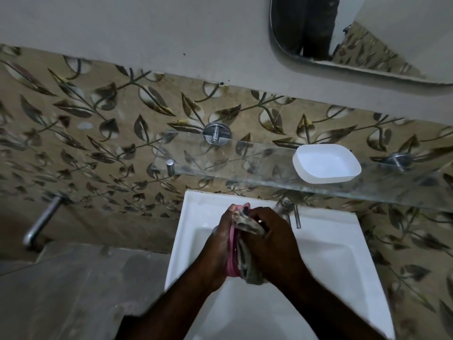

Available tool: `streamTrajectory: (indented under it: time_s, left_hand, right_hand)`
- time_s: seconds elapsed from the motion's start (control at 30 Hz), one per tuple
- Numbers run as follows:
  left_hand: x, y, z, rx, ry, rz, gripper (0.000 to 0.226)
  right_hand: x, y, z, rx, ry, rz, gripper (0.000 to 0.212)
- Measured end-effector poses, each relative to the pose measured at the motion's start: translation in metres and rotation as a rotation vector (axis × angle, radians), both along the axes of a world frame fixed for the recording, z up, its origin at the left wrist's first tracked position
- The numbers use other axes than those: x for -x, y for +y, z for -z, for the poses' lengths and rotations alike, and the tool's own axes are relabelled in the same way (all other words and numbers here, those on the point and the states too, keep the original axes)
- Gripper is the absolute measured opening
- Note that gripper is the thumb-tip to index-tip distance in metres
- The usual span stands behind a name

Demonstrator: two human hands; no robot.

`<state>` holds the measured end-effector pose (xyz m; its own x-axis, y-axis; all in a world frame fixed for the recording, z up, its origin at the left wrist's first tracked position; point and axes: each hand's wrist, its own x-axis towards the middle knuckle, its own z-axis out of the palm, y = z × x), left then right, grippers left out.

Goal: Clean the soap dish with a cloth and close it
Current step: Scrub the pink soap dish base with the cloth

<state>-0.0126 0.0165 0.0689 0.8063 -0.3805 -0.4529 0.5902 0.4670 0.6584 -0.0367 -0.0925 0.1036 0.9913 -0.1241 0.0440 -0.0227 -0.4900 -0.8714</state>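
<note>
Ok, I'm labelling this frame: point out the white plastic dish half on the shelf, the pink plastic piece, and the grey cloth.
White plastic dish half (327, 164), head view: its inner floor.
Pink plastic piece (231, 266), head view: its exposed lower edge.
Grey cloth (253, 276), head view: its hanging lower bunch.

Pink soap dish piece (231, 253): only a narrow edge shows between the left hand (218, 244) and the cloth (247, 262); shape cannot be told. Cloth: upper part covered by the gripping right hand (272, 241). Tap (285, 207): largely behind that hand. Mirror (367, 33) and glass shelf (269, 174): cut by the right edge. Sink (331, 253): near end cut off below.
</note>
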Motion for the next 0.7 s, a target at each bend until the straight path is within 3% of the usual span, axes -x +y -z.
streamTrajectory:
  time_s: [0.13,0.23,0.37,0.47,0.6,0.63,0.7]
  left_hand:
    - [0.002,0.002,0.002,0.133,0.094,-0.014,0.045]
    - [0.006,-0.003,0.001,0.148,0.105,-0.044,0.043]
    - [0.002,-0.006,-0.004,0.032,0.056,-0.117,0.05]
    - [0.003,-0.007,-0.005,-0.036,0.001,-0.127,0.052]
    - [0.009,-0.007,-0.011,-0.013,-0.028,-0.083,0.046]
    - [0.007,-0.006,-0.015,-0.01,-0.029,-0.076,0.046]
    - [-0.002,-0.003,-0.018,-0.036,-0.027,-0.082,0.053]
  right_hand:
    - [0.003,-0.003,0.001,0.305,-0.211,-0.25,0.03]
    - [-0.008,-0.018,0.003,0.69,-0.367,-0.299,0.032]
    - [-0.019,-0.02,0.006,0.849,-0.276,-0.173,0.028]
    - [-0.016,-0.013,0.012,0.719,-0.154,-0.023,0.014]
    - [-0.017,-0.012,-0.006,0.036,0.066,0.051,0.021]
    - [-0.017,-0.009,-0.012,-0.051,0.065,0.039,0.019]
    - [-0.015,0.001,-0.023,-0.016,-0.033,-0.033,0.013]
